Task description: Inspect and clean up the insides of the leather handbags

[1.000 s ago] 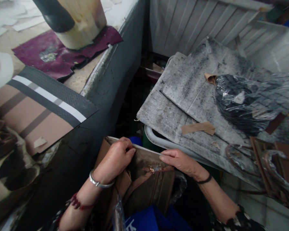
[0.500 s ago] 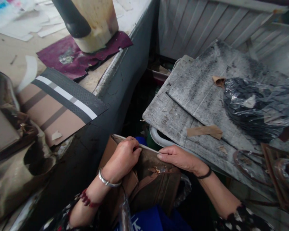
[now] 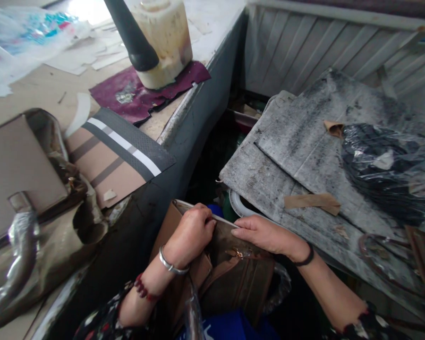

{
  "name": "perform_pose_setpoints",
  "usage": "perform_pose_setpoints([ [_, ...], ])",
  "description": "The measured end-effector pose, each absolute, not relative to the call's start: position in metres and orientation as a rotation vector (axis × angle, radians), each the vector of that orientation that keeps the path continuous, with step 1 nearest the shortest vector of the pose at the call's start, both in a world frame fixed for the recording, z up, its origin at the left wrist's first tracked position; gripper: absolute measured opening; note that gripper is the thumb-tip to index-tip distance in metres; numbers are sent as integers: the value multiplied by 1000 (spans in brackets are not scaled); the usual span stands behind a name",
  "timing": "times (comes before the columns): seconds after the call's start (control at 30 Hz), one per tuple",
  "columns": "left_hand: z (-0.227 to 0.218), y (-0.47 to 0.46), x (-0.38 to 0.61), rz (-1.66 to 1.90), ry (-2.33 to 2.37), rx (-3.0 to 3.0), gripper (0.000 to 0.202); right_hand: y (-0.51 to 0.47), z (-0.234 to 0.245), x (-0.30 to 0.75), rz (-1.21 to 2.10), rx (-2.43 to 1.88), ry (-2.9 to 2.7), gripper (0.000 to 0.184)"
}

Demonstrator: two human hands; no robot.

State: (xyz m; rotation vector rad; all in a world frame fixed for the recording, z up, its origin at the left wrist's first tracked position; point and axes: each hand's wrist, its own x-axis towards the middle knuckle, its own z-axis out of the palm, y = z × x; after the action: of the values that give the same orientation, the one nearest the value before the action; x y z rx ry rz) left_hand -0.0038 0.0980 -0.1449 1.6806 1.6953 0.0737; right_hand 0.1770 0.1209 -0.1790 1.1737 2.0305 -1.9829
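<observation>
A brown handbag (image 3: 239,283) rests open at my lap, its pale-edged rim turned away from me. My left hand (image 3: 191,236) is closed, with thumb and fingers pinching that rim near its middle. Farther right, my right hand (image 3: 264,233) grips the same rim between a thumb on top and fingers tucked behind, partly hidden. Inside the opening, a small gold-coloured metal fitting (image 3: 239,254) shows by a zipped pocket. A plastic-wrapped handle (image 3: 194,311) hangs at the near side, over blue cloth (image 3: 226,326).
The worktable (image 3: 184,113) at left holds a glue-stained container (image 3: 168,47) with a dark-handled tool, a purple scrap (image 3: 127,97), a striped panel (image 3: 109,158) and another handbag (image 3: 24,160). At right, worn grey boards (image 3: 269,174) bear a plastic-wrapped dark bundle (image 3: 382,165).
My view has turned slightly, so the surroundings sit farther right and lower. Both hands keep hold of the handbag's rim, with little visible movement along it.
</observation>
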Motion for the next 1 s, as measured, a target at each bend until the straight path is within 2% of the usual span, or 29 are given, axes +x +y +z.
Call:
perform_pose_setpoints([
  [0.37,-141,93,-3,107,1725,1697,17,121,-178,151,-1962,1245,2117,28],
  [0.63,-136,100,-31,-73,1544,2012,13,115,-184,151,-1913,1296,2187,27],
  [1.0,-141,119,-40,-146,1533,1792,10,112,-189,159,-2087,1275,2045,30],
])
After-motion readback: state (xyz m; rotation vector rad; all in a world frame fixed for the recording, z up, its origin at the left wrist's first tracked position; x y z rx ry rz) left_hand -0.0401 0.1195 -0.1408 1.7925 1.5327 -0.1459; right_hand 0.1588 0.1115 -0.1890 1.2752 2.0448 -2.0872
